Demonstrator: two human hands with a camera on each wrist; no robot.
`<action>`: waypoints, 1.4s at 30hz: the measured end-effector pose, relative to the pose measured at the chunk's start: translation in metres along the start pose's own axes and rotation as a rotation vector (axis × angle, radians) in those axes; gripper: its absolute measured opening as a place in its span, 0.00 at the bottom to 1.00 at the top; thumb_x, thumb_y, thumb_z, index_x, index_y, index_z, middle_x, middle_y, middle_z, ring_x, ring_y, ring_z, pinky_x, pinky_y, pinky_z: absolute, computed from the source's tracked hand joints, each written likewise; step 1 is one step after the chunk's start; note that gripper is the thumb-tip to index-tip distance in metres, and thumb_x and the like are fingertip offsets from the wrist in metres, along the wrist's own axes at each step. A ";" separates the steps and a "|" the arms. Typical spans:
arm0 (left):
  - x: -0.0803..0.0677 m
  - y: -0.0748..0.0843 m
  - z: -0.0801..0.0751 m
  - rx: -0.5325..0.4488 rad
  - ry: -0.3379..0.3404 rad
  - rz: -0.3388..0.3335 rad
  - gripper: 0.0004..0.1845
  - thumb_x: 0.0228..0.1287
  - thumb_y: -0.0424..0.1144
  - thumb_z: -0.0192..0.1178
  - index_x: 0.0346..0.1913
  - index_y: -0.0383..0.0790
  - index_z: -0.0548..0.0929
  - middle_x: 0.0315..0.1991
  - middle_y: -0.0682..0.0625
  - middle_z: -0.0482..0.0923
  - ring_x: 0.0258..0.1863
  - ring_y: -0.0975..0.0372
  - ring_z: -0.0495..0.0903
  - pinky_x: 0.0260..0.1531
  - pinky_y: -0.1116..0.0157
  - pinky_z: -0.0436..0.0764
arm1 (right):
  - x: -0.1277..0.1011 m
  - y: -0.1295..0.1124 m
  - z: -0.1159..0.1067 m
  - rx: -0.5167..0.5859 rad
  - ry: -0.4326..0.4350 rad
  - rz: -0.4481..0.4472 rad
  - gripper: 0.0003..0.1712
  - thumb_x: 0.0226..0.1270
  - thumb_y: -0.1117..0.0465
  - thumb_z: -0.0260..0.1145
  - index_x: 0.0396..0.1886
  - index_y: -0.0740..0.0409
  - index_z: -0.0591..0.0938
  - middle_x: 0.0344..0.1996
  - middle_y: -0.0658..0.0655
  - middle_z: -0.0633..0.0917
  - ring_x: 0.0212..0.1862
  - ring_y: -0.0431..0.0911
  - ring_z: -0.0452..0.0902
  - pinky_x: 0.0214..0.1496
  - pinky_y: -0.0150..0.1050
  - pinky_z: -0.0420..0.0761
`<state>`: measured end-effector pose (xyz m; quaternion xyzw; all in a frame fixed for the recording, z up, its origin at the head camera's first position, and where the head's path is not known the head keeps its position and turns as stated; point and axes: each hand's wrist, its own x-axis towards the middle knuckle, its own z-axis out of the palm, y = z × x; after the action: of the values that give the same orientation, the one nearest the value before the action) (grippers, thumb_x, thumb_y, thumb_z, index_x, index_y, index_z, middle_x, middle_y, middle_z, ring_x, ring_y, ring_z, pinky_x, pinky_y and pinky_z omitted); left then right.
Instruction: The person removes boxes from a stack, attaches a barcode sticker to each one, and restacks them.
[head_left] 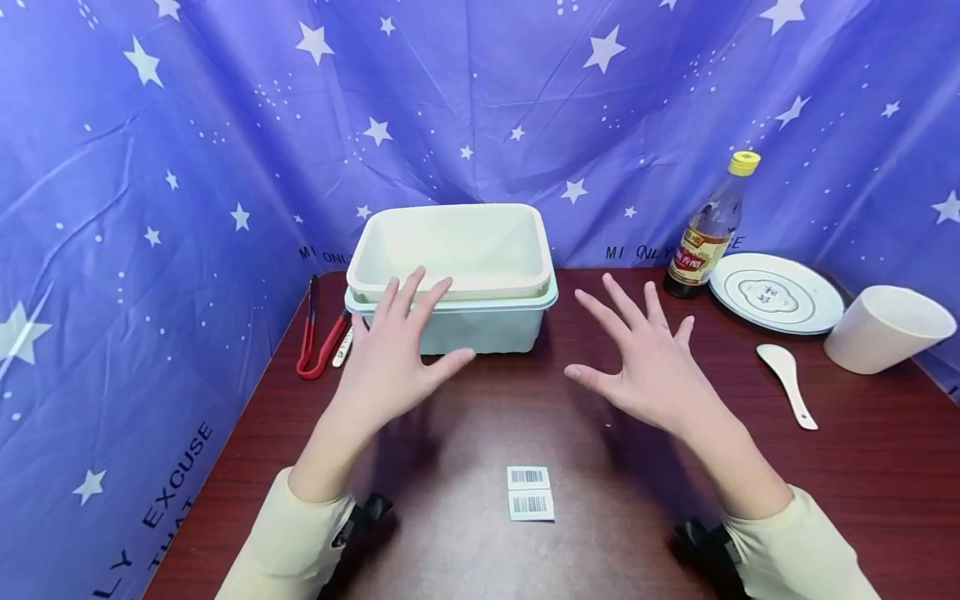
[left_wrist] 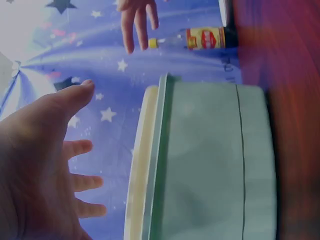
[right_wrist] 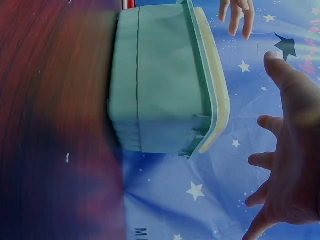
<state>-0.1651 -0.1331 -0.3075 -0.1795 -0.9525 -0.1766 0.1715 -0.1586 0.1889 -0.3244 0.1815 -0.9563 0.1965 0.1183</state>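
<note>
A pale green tub stands at the back of the table, with a cream-white tray nested in its top. My left hand is raised in front of the tub's left part, fingers spread and holding nothing; in the head view it overlaps the tub's front corner. To the right of the tub, my right hand hovers over the table, its fingers also spread and nothing in them. In the left wrist view the green tub shows its plain side beside the left hand.
Red-handled tongs and a white patterned handle lie left of the tub. At the right are a yellow-capped sauce bottle, white plates, a white cup and a white spoon. Barcode stickers lie in front.
</note>
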 end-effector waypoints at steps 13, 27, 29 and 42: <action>0.010 -0.036 -0.005 -0.197 0.131 -0.104 0.41 0.65 0.62 0.63 0.77 0.54 0.62 0.80 0.47 0.49 0.78 0.43 0.44 0.59 0.22 0.48 | 0.022 0.001 0.012 0.078 -0.024 0.047 0.51 0.64 0.30 0.65 0.81 0.35 0.55 0.81 0.50 0.50 0.78 0.70 0.38 0.56 0.87 0.36; 0.014 -0.078 0.002 -0.461 0.176 -0.221 0.44 0.70 0.53 0.62 0.80 0.45 0.52 0.80 0.41 0.46 0.78 0.49 0.47 0.71 0.41 0.55 | 0.061 -0.001 0.032 0.243 -0.022 0.081 0.53 0.68 0.31 0.61 0.83 0.44 0.50 0.81 0.54 0.50 0.79 0.62 0.41 0.67 0.77 0.45; 0.015 -0.082 0.004 -0.491 0.158 -0.236 0.45 0.71 0.54 0.61 0.81 0.46 0.49 0.80 0.42 0.47 0.77 0.51 0.50 0.70 0.42 0.57 | 0.067 -0.003 0.033 0.280 -0.018 0.077 0.53 0.70 0.33 0.61 0.83 0.49 0.49 0.81 0.57 0.51 0.79 0.60 0.44 0.72 0.69 0.49; 0.017 -0.091 0.003 -0.577 0.055 -0.373 0.51 0.71 0.59 0.58 0.82 0.42 0.41 0.80 0.42 0.48 0.77 0.51 0.53 0.72 0.47 0.56 | 0.083 -0.012 0.051 0.446 0.017 -0.005 0.53 0.71 0.38 0.63 0.83 0.51 0.46 0.76 0.59 0.62 0.74 0.51 0.59 0.74 0.53 0.59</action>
<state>-0.2174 -0.2064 -0.3285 -0.0385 -0.8748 -0.4717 0.1039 -0.2371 0.1322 -0.3414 0.2039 -0.8876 0.4044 0.0838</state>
